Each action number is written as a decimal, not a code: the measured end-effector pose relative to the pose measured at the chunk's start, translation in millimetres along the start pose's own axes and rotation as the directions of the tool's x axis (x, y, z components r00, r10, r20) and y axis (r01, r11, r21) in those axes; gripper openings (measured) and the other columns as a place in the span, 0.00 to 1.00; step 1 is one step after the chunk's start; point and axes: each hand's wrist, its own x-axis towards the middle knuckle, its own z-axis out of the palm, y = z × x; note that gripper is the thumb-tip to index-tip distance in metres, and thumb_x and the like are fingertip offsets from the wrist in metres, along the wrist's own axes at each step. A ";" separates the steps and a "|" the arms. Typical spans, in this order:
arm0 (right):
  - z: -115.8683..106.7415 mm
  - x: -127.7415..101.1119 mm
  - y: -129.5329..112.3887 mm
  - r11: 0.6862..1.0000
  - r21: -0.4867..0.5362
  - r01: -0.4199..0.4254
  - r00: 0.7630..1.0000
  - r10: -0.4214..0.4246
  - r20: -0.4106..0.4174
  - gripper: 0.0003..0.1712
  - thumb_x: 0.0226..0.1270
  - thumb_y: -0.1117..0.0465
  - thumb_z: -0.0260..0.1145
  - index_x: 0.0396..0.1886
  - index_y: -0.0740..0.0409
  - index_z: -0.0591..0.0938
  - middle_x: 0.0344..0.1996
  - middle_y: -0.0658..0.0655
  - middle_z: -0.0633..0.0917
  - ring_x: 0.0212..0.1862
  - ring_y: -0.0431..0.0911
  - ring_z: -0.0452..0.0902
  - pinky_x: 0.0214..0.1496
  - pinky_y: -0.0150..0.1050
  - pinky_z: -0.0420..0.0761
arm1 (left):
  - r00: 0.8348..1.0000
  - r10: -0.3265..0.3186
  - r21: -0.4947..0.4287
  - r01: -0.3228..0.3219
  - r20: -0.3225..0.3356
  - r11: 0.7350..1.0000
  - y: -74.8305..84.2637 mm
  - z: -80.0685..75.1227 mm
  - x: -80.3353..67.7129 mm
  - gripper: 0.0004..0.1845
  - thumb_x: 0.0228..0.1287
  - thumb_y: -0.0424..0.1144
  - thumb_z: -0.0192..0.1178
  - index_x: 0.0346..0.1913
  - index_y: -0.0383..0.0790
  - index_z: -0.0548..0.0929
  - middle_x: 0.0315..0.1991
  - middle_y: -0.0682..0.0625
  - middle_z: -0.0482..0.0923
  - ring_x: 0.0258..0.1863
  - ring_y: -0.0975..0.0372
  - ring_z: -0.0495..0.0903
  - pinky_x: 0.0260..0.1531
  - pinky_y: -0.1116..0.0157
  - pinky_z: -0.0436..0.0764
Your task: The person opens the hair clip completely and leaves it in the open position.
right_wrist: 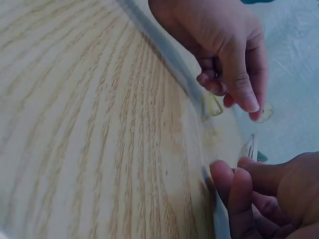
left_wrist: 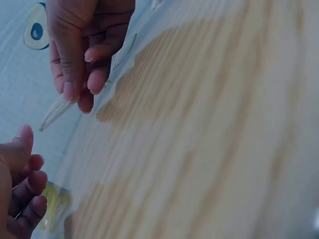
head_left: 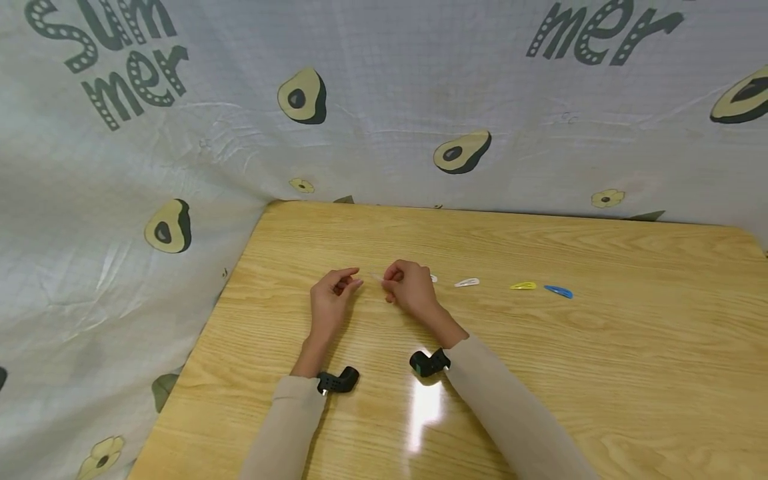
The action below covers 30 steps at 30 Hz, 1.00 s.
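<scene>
My right hand [head_left: 408, 285] pinches a thin, see-through hair clip [head_left: 377, 277] a little above the wooden table [head_left: 540, 373]. The clip's tip points left toward my left hand [head_left: 335, 292]. That hand holds nothing; its fingers are loosely curled and its thumb stands a short gap from the clip's tip. In the left wrist view the clip [left_wrist: 57, 112] sticks out under the right hand's fingertips [left_wrist: 75, 84], with the left hand [left_wrist: 20, 189] below it. In the right wrist view the clip [right_wrist: 250, 147] rises from the right hand [right_wrist: 259, 194], and the left hand [right_wrist: 224, 55] hangs above.
To the right of my hands, a white clip [head_left: 467, 283], a yellow clip [head_left: 523, 286] and a blue clip [head_left: 559, 291] lie in a row. A small white piece [head_left: 433, 278] shows behind the right hand. An avocado-print cloth [head_left: 384, 120] hangs behind and left of the table.
</scene>
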 end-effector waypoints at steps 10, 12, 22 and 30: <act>-13.0 -21.4 3.2 0.996 -0.064 0.058 0.998 -0.057 0.027 0.05 0.60 0.66 0.70 0.28 0.58 0.81 0.18 0.54 0.83 0.21 0.45 0.80 0.25 0.35 0.75 | 0.992 0.035 0.031 -0.040 0.121 0.999 10.7 9.4 -6.4 0.08 0.57 0.29 0.66 0.40 0.32 0.86 0.30 0.46 0.82 0.24 0.58 0.77 0.24 0.70 0.74; -15.9 -25.3 3.4 0.990 -0.102 0.096 0.995 -0.094 0.018 0.05 0.59 0.66 0.71 0.27 0.58 0.81 0.19 0.52 0.82 0.21 0.43 0.79 0.26 0.35 0.76 | 0.990 0.058 0.047 -0.065 0.132 0.997 12.6 11.5 -7.9 0.07 0.57 0.29 0.66 0.39 0.32 0.86 0.30 0.46 0.83 0.23 0.59 0.78 0.24 0.70 0.75; -30.8 -47.8 4.0 0.969 -0.183 0.166 0.985 -0.171 -0.012 0.06 0.57 0.64 0.73 0.27 0.54 0.82 0.22 0.46 0.81 0.25 0.37 0.76 0.33 0.36 0.77 | 0.980 0.050 0.021 -0.055 0.194 0.998 27.4 17.5 -17.4 0.03 0.59 0.32 0.65 0.33 0.34 0.84 0.28 0.48 0.82 0.23 0.61 0.78 0.24 0.69 0.75; -42.7 -66.9 5.8 0.977 -0.154 0.149 0.988 -0.152 -0.007 0.04 0.59 0.63 0.71 0.29 0.54 0.83 0.23 0.45 0.81 0.28 0.38 0.77 0.33 0.36 0.78 | 0.967 0.063 0.015 -0.069 0.247 0.997 37.8 23.5 -28.4 0.02 0.60 0.31 0.65 0.33 0.34 0.84 0.28 0.49 0.82 0.25 0.58 0.79 0.26 0.68 0.77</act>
